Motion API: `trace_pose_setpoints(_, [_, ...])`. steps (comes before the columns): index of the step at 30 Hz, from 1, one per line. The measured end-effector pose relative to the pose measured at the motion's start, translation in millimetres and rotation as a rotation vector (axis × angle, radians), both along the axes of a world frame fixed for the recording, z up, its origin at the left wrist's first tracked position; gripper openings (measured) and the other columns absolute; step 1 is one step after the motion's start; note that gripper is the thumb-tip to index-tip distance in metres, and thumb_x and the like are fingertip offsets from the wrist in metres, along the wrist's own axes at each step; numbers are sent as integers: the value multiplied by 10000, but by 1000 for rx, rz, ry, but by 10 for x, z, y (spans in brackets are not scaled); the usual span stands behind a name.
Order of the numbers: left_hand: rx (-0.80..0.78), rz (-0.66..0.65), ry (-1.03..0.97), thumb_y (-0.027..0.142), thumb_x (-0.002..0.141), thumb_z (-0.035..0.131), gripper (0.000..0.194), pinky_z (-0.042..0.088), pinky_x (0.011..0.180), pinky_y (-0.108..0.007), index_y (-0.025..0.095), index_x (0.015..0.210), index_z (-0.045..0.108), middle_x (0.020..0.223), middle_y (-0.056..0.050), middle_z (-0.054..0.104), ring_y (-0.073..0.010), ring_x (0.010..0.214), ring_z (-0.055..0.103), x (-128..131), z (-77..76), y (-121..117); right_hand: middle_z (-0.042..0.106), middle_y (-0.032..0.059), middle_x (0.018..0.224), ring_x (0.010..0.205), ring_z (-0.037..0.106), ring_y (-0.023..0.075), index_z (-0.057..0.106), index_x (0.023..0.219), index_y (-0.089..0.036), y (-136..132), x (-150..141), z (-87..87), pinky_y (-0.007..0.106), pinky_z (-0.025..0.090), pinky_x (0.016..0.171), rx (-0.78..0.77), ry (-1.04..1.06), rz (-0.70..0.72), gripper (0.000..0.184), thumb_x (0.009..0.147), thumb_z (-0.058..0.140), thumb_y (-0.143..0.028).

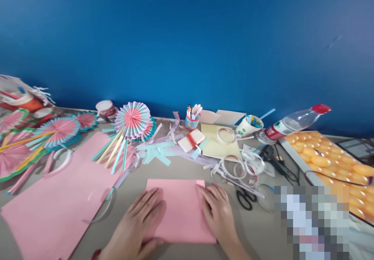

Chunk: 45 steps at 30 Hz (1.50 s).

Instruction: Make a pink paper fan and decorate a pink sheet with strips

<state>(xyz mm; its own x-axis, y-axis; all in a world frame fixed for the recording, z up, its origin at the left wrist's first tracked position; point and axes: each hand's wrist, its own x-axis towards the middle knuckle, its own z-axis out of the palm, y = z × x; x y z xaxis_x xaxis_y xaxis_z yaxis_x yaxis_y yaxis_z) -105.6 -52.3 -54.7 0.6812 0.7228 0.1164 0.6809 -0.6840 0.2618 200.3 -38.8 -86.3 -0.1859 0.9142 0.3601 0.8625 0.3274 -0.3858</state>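
Note:
A pink rectangle of paper [181,213], apparently folded, lies flat on the grey table in front of me. My left hand [140,221] rests on its left edge with fingers stretched out and the thumb near the bottom edge. On the right edge lies my right hand [217,209], its fingers extended toward the top corner. Neither hand grips anything. To the left is a large pink sheet [67,197], with a clear tape ring [101,209] over its right edge. Black-handled scissors [245,199] lie just beyond my right hand.
Pleated paper fans [133,120] and paper strips [157,151] cover the back and left. Several tape rolls [233,168], a pen cup [192,122], a paper cup [248,126], a tilted bottle [292,125], a black glue gun [276,162] and a tray of orange balloons [327,154] stand beyond.

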Motion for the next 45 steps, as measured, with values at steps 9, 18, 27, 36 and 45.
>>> trace_pose_setpoints(9, [41, -12, 12, 527, 892, 540, 689, 379, 1113, -453, 211, 1479, 366, 1580, -96, 268, -319, 1409, 332, 7, 21, 15, 672, 65, 957, 996, 616, 257, 653, 1139, -256, 5, -10, -3, 480, 490, 919, 13, 41, -26, 326, 884, 481, -147])
trace_pose_setpoints(18, [42, -17, 28, 529, 887, 545, 701, 374, 1117, -448, 206, 1482, 360, 1587, -93, 250, -317, 1420, 310, -2, -10, 16, 668, 61, 939, 994, 605, 260, 640, 1161, -248, 11, -21, 14, 472, 491, 913, 8, 54, -21, 322, 900, 482, -146])
trace_pose_setpoints(27, [60, -20, 44, 543, 887, 537, 711, 378, 1114, -449, 198, 1482, 358, 1586, -101, 248, -317, 1423, 304, -1, -15, 16, 661, 59, 933, 983, 604, 260, 646, 1146, -251, 10, -26, 10, 459, 496, 892, 26, 52, -29, 324, 883, 495, -137])
trace_pose_setpoints(36, [40, -31, 23, 557, 877, 543, 729, 366, 1117, -468, 190, 1481, 361, 1585, -100, 253, -331, 1423, 300, -5, -12, 30, 586, 48, 877, 833, 583, 215, 642, 1085, -231, 22, -29, 69, 386, 505, 770, -64, 60, -35, 259, 894, 485, -154])
trace_pose_setpoints(45, [34, -63, 72, 612, 881, 516, 742, 314, 1138, -442, 187, 1471, 369, 1582, -110, 258, -313, 1427, 279, -37, 86, 52, 616, 87, 1067, 945, 569, 237, 645, 1081, -213, 51, -52, 245, 384, 482, 810, -76, -105, 34, 295, 888, 447, -110])
